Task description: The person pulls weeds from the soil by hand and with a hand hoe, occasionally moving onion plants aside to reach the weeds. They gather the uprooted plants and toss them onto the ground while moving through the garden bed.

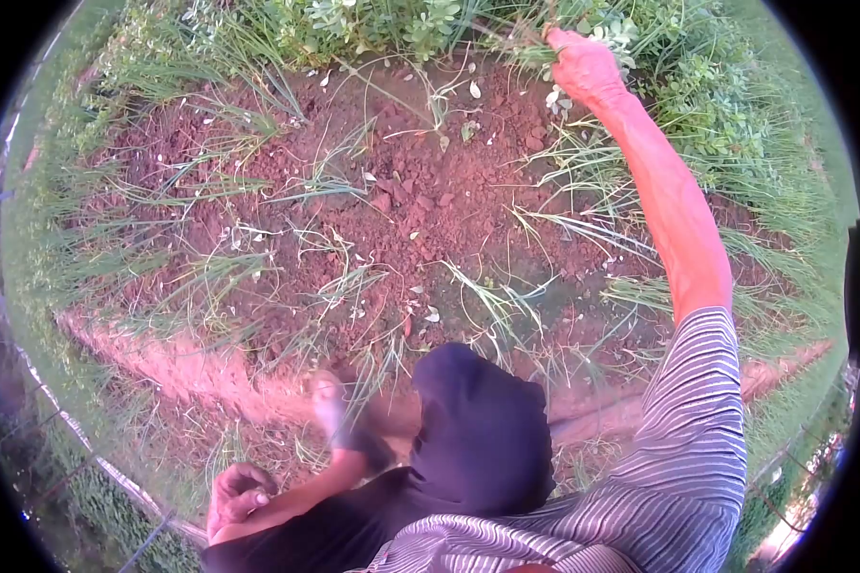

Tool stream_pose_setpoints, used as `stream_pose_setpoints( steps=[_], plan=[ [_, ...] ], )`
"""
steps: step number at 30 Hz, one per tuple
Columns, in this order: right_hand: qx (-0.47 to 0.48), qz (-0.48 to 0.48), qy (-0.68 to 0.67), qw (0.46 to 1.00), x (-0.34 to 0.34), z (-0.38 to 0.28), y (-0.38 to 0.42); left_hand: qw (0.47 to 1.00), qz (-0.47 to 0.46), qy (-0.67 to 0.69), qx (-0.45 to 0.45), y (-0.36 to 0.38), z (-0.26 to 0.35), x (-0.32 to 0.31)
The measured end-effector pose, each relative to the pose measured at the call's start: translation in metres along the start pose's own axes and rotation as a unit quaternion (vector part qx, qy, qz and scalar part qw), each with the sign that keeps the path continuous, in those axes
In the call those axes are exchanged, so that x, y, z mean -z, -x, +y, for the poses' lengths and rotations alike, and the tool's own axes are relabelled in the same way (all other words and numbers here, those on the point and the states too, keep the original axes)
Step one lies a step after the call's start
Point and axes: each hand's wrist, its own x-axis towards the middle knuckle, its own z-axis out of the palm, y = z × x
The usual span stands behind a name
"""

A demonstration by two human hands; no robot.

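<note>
My right hand (583,65) reaches far out over a bed of red soil (430,191) and is closed around a tuft of green grass (530,46) at the bed's far edge. The bare arm stretches back to a striped sleeve (698,430). My left hand (239,492) rests low at the near left, fingers curled into a fist with nothing visible in it. My knee in dark cloth (478,430) is bent in front of me, and a blurred foot (330,401) stands at the bed's near edge.
Thin grassy shoots (487,296) and small white flakes lie scattered over the soil. Leafy green plants (373,24) line the far side and thick grass (726,105) the right. A raised earthen rim (162,358) borders the near side, with a wire fence (86,449) at lower left.
</note>
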Motion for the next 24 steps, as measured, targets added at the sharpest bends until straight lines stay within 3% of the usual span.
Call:
stream_pose_setpoints(
  steps=[2, 5, 6, 7, 9, 11, 15, 20, 24],
  plan=[
    [0.046, -0.041, 0.008, 0.998, -0.002, -0.015, 0.004, 0.99, 0.046, 0.104, 0.082, -0.022, 0.029, -0.021],
    [-0.015, -0.152, -0.059, 0.986, -0.018, -0.04, 0.007, 0.994, -0.003, 0.094, 0.058, -0.05, 0.042, -0.034],
    [-0.154, -0.346, -0.144, 0.914, -0.008, -0.056, 0.007, 0.992, -0.002, 0.108, 0.071, -0.051, 0.04, -0.032],
    [-0.152, -0.397, -0.115, 0.898, -0.018, -0.066, 0.01, 0.989, -0.002, 0.122, 0.08, -0.055, 0.038, -0.03],
    [-0.016, -0.348, -0.015, 0.937, -0.048, -0.071, 0.018, 0.99, -0.006, 0.123, 0.07, -0.066, 0.033, -0.024],
    [-0.064, -0.337, -0.019, 0.939, -0.081, -0.074, 0.022, 0.994, -0.007, 0.1, 0.042, -0.071, 0.023, -0.013],
    [-0.139, -0.351, -0.026, 0.925, -0.118, -0.089, 0.027, 0.992, -0.003, 0.108, 0.067, -0.067, 0.013, 0.004],
    [-0.114, -0.361, -0.012, 0.926, -0.124, -0.088, 0.025, 0.991, -0.007, 0.109, 0.082, -0.072, 0.008, 0.008],
    [-0.064, -0.402, -0.019, 0.913, -0.087, -0.093, 0.027, 0.992, -0.055, 0.085, 0.076, -0.1, 0.03, 0.003]
  ],
)
